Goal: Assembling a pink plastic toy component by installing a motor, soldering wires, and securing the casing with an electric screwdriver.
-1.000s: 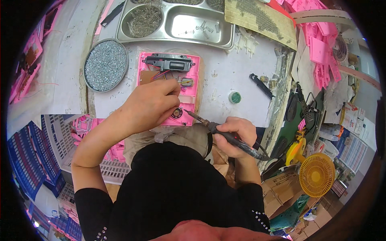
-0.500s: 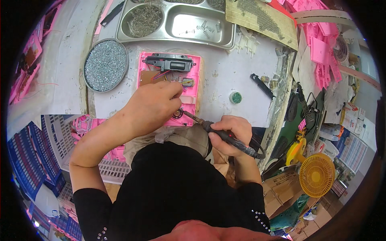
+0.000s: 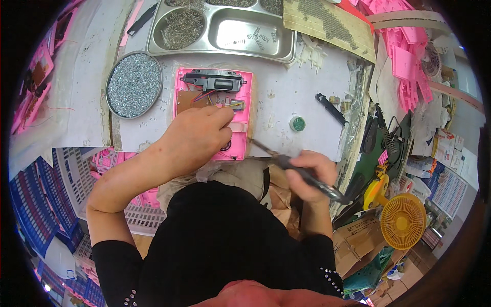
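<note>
A pink plastic casing point(image 3: 247, 110) lies on the table in front of me. Inside it are a black plastic assembly point(image 3: 217, 81) at the far end, a brown board point(image 3: 185, 100), thin coloured wires and a small round dark part point(image 3: 227, 146) at the near end. My left hand point(image 3: 200, 132) rests over the casing's middle, its fingers closed in a pinch; what they hold is hidden. My right hand point(image 3: 316, 173) grips a soldering iron point(image 3: 286, 162). The iron's tip points left, just off the casing's right edge.
A round dish of small metal screws point(image 3: 134, 85) stands left; a metal tray point(image 3: 220, 52) with springs is behind. To the right are a small green-filled pot point(image 3: 297, 123) and a black strip point(image 3: 331, 109). A yellow fan point(image 3: 403, 221) stands lower right.
My right hand has drawn the soldering iron right, so its tip has left the round part inside the casing. My left hand stays almost in place.
</note>
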{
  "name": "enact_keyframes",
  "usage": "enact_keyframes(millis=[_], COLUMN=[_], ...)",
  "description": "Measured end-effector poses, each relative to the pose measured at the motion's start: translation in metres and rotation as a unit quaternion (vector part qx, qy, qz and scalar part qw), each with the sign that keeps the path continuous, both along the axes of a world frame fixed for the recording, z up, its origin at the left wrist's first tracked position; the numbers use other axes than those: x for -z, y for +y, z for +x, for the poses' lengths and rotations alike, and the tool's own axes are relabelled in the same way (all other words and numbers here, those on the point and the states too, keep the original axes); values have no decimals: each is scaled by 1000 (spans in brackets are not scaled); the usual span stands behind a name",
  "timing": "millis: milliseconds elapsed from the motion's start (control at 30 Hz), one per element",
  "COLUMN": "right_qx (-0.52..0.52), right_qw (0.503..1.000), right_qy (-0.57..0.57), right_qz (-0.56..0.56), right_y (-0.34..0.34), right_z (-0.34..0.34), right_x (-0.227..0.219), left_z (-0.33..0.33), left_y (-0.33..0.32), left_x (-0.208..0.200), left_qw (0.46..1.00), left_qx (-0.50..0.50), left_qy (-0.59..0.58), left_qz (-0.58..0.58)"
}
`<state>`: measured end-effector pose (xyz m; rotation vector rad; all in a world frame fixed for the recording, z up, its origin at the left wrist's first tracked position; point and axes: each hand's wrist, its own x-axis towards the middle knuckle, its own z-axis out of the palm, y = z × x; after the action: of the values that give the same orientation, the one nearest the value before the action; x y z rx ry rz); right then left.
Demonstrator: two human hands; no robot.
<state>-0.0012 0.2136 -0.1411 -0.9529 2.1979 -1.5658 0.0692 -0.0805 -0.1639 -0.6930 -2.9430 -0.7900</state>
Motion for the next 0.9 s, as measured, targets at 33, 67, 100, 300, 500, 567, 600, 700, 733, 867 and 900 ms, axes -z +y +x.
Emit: enact_keyframes(millis=[33,67,100,300,500,567,600,700,733,867,900], right_qx=[54,126,224,483,576,586,588,586,585,592,599], right_qw=[998,992,974,849,794,786,781,781,782,797,793], right_qy=[9,-21,-9,69,137,150,164,191,189,72,3], right_qz=[-2,-14,-22,-203,-135,-125,-128,-103,-103,-99,-111], right_y=[15,34,50,180,225,229,229,242,246,219,212], right_z=[2,4,4,-32,-66,-73,-77,-85,-89,-87,-80], right_x=[0,0,-1,-36,-40,-38,-36,-25,-20,4,10], left_z=[0,-1,-3,3,-5,-6,-5,1,3,5,7], left_y=[-1,-2,-2,9,16,18,18,16,14,8,6], left_x=[0,-2,-5,-3,-7,-8,-9,-5,-2,-11,-19], left_qw=[1000,1000,1000,999,999,999,999,998,998,997,995], left_qx=[1,2,4,-25,-27,-32,-37,-46,-51,-47,-66], left_qy=[-1,-4,-6,23,22,24,24,34,38,34,42], left_qz=[-1,-3,-5,5,-5,-6,-4,4,7,40,68])
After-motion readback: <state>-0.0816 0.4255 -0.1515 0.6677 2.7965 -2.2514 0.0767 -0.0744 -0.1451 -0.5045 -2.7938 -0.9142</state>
